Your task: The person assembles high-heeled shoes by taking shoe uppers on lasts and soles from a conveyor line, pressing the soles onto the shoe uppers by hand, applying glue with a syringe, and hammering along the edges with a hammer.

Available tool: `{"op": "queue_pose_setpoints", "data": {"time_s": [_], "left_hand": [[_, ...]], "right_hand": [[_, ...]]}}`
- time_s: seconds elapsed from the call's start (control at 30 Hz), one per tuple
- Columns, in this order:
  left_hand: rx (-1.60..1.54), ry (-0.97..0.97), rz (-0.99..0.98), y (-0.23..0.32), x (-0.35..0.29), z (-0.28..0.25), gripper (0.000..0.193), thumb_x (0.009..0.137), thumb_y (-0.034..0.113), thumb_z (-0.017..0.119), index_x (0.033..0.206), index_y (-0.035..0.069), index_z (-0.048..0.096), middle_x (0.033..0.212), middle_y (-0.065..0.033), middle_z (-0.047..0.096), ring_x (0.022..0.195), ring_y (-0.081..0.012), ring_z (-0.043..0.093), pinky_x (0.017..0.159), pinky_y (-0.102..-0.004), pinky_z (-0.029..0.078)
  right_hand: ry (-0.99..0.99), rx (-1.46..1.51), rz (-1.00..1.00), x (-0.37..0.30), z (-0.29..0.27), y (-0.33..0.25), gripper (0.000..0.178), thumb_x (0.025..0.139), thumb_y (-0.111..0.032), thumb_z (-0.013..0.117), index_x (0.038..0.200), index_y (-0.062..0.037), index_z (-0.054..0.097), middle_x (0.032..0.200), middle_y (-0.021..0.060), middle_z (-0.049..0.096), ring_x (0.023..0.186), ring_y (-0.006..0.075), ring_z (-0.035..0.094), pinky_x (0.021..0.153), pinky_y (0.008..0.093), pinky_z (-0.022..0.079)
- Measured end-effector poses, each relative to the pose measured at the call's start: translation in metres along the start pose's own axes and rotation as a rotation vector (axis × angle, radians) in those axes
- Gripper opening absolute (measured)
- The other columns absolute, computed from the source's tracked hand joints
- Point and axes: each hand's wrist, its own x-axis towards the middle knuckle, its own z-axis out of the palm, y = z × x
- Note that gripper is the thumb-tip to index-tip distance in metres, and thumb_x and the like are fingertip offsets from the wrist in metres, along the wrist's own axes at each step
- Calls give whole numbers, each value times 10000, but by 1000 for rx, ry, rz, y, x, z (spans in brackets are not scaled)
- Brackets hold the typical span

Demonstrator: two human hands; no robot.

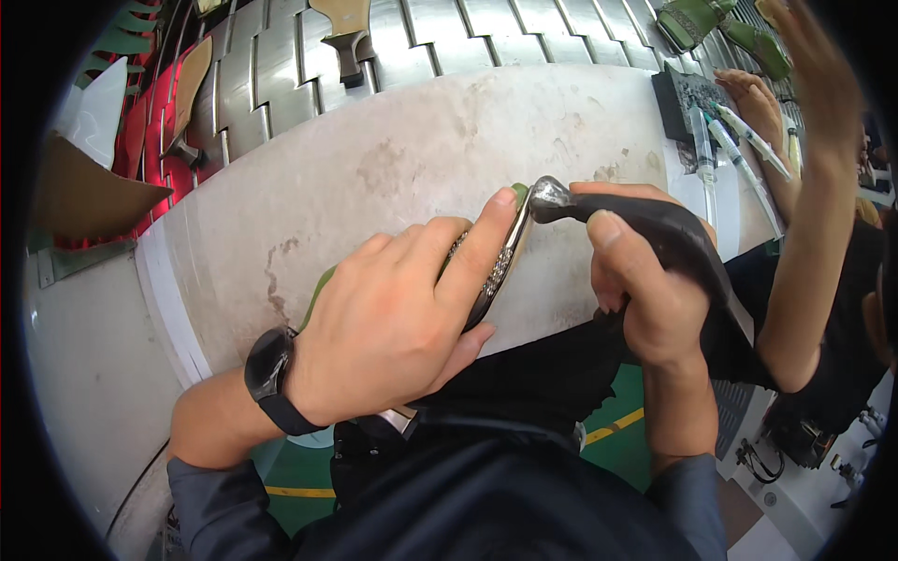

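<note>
My left hand [383, 327], with a black band on its wrist, is wrapped over a shoe [502, 266] that has a green upper, glittering trim and a shiny sole edge. Its fingers press along the side and cover most of it. A dark heel [398, 420] pokes out below that hand. In my right hand [659, 304] is a hammer [550, 199] with a rounded, worn metal head and a thick dark handle. The hammer head lies against or right beside the green tip of the shoe; I cannot tell if they touch.
Under the work is a stained pale tabletop [412, 150]. Beyond it runs a metal slat conveyor [449, 33] carrying a tan sole with a heel [346, 28]. Green shoes [692, 21] sit at the far right. Syringes [739, 154] lie by a dark block [675, 98], near another person's arm [809, 224].
</note>
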Motion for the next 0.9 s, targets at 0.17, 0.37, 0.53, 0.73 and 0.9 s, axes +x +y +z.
{"op": "queue_pose_setpoints", "data": {"time_s": [0.17, 0.37, 0.53, 0.73, 0.9], "left_hand": [[-21, 82, 34, -1, -2, 6, 1076, 707, 119, 880, 1616, -67, 337, 1071, -197, 602, 857, -387, 612, 762, -453, 515], [2, 124, 54, -3, -5, 9, 1061, 716, 139, 868, 1611, -65, 335, 1048, -195, 607, 836, -388, 626, 734, -462, 521], [-1, 129, 50, -4, -8, 10, 1088, 698, 135, 871, 1618, -57, 322, 1042, -184, 609, 850, -397, 632, 735, -465, 521], [23, 168, 67, -4, -9, 15, 1104, 684, 110, 837, 1635, -36, 295, 1021, -174, 613, 867, -411, 635, 725, -477, 523], [-6, 183, 86, -6, -15, 15, 1087, 686, 88, 780, 1651, 5, 289, 1033, -190, 624, 927, -442, 644, 768, -505, 528]], "right_hand": [[-141, -276, -319, -27, 7, -8, 267, 892, -76, 809, 1141, 13, 765, 883, 100, 785, 743, 120, 729, 680, 269, 574], [-165, -494, -599, -41, 17, -4, 381, 802, -62, 863, 1162, -2, 756, 854, 121, 776, 661, 198, 759, 620, 279, 582], [-47, -594, -689, -63, 34, 12, 442, 790, -103, 853, 1213, -17, 756, 884, 129, 777, 673, 225, 743, 647, 305, 576], [91, -551, -808, -87, 67, 44, 510, 798, -77, 850, 1255, 83, 691, 869, 189, 755, 668, 293, 752, 613, 334, 592], [142, -490, -898, -93, 87, 60, 488, 776, -51, 864, 1216, 90, 708, 854, 184, 758, 655, 282, 755, 618, 325, 604]]}}
